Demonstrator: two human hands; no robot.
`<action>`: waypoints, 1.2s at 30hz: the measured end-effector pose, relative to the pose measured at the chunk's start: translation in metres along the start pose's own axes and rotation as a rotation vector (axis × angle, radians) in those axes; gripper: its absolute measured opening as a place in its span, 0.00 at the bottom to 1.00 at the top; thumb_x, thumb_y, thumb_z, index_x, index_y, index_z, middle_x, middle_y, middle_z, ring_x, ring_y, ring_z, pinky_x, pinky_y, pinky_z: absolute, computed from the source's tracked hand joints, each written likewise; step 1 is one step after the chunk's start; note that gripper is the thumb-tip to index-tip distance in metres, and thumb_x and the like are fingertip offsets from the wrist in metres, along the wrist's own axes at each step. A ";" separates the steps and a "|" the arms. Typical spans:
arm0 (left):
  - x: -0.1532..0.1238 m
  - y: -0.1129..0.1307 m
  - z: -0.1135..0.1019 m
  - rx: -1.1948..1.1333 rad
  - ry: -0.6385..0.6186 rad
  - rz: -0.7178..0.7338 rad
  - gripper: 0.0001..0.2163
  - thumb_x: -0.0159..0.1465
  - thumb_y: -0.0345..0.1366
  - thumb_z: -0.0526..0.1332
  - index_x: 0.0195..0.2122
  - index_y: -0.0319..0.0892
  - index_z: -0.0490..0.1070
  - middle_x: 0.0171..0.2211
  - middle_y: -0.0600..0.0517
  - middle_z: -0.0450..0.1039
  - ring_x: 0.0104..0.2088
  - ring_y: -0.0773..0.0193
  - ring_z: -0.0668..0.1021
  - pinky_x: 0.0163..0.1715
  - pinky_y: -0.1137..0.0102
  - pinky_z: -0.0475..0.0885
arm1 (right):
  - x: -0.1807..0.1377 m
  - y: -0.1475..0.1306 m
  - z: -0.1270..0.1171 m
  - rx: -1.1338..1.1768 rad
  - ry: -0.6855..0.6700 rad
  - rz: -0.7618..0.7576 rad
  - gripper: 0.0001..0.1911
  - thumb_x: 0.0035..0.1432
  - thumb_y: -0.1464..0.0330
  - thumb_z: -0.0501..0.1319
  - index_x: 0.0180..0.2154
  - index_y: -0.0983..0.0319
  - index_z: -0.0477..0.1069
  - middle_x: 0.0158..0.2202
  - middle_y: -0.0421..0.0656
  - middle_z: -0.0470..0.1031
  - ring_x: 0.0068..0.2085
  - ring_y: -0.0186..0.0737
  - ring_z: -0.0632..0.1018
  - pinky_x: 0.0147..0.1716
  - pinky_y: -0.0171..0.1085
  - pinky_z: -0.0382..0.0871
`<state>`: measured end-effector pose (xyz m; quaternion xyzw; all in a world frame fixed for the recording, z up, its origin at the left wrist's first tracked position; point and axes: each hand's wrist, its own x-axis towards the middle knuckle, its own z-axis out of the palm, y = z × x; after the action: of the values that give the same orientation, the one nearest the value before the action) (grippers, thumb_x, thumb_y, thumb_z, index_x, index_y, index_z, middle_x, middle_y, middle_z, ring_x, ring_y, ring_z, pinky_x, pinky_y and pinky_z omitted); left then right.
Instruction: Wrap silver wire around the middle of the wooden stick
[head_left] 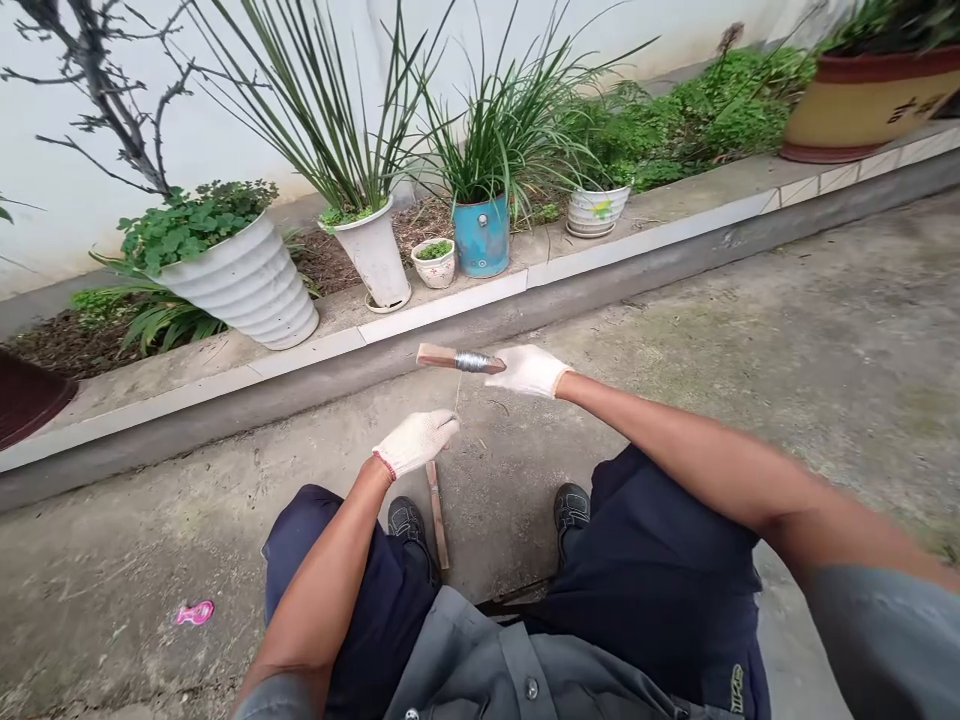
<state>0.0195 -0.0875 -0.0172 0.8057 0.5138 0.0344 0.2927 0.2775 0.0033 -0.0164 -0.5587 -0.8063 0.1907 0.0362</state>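
Observation:
My right hand (pixel 529 370), in a white knitted glove, grips one end of a short wooden stick (pixel 437 355). Silvery wire (pixel 474 362) is wound in close turns around the stick's middle. A thin strand (pixel 459 393) runs down from the winding to my left hand (pixel 417 442), also gloved in white. The fingers of the left hand are pinched together on that strand, lower and to the left of the stick. Below the left hand, another wooden stick (pixel 438 520) lies on the ground beside my shoe.
A low tiled ledge (pixel 442 308) crosses in front, bearing a ribbed white pot (pixel 251 285), a tall white pot (pixel 375 255), a small pot (pixel 435 268), a blue pot (pixel 481 238) and others. A pink object (pixel 195 613) lies on the concrete ground (pixel 187 540) at left.

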 end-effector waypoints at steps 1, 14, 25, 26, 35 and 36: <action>0.001 0.000 0.002 0.020 -0.013 -0.005 0.17 0.73 0.44 0.49 0.34 0.44 0.72 0.26 0.55 0.75 0.28 0.62 0.76 0.32 0.70 0.64 | 0.003 0.001 0.000 -0.019 0.000 0.034 0.23 0.61 0.49 0.58 0.42 0.60 0.78 0.37 0.47 0.80 0.35 0.42 0.77 0.32 0.35 0.62; -0.001 0.005 -0.025 0.048 -0.067 0.137 0.15 0.71 0.42 0.52 0.34 0.44 0.76 0.29 0.53 0.77 0.29 0.63 0.76 0.31 0.72 0.64 | -0.069 -0.024 0.005 0.035 -0.561 -0.366 0.15 0.50 0.54 0.68 0.31 0.59 0.76 0.26 0.39 0.77 0.27 0.38 0.77 0.28 0.35 0.64; -0.022 -0.032 -0.030 -0.269 -0.083 0.040 0.17 0.65 0.44 0.57 0.47 0.38 0.78 0.25 0.52 0.75 0.23 0.64 0.75 0.24 0.72 0.66 | -0.075 -0.044 -0.008 0.246 -0.316 -0.083 0.15 0.51 0.55 0.66 0.30 0.59 0.70 0.21 0.36 0.72 0.20 0.34 0.74 0.21 0.31 0.62; -0.024 -0.032 -0.031 -0.284 -0.054 0.016 0.17 0.65 0.45 0.57 0.46 0.39 0.77 0.25 0.52 0.75 0.23 0.64 0.75 0.24 0.72 0.67 | -0.073 -0.048 -0.006 0.298 -0.288 -0.075 0.16 0.51 0.54 0.66 0.31 0.59 0.69 0.21 0.36 0.72 0.20 0.34 0.74 0.21 0.31 0.62; -0.024 -0.007 -0.023 -0.025 0.011 0.003 0.15 0.71 0.43 0.48 0.35 0.44 0.72 0.26 0.54 0.76 0.25 0.62 0.77 0.28 0.69 0.65 | -0.027 -0.058 -0.013 0.030 -0.012 0.040 0.12 0.57 0.59 0.64 0.37 0.60 0.76 0.32 0.47 0.80 0.33 0.46 0.81 0.31 0.38 0.71; -0.021 -0.007 -0.021 0.011 -0.006 0.002 0.15 0.71 0.43 0.48 0.35 0.44 0.72 0.26 0.53 0.76 0.26 0.61 0.77 0.29 0.69 0.65 | -0.021 -0.057 -0.013 -0.139 -0.022 0.063 0.11 0.55 0.62 0.65 0.37 0.61 0.78 0.35 0.50 0.81 0.36 0.51 0.82 0.34 0.41 0.72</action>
<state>-0.0040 -0.0943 0.0016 0.8079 0.5124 0.0293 0.2896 0.2387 -0.0301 0.0189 -0.5830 -0.7999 0.1414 -0.0175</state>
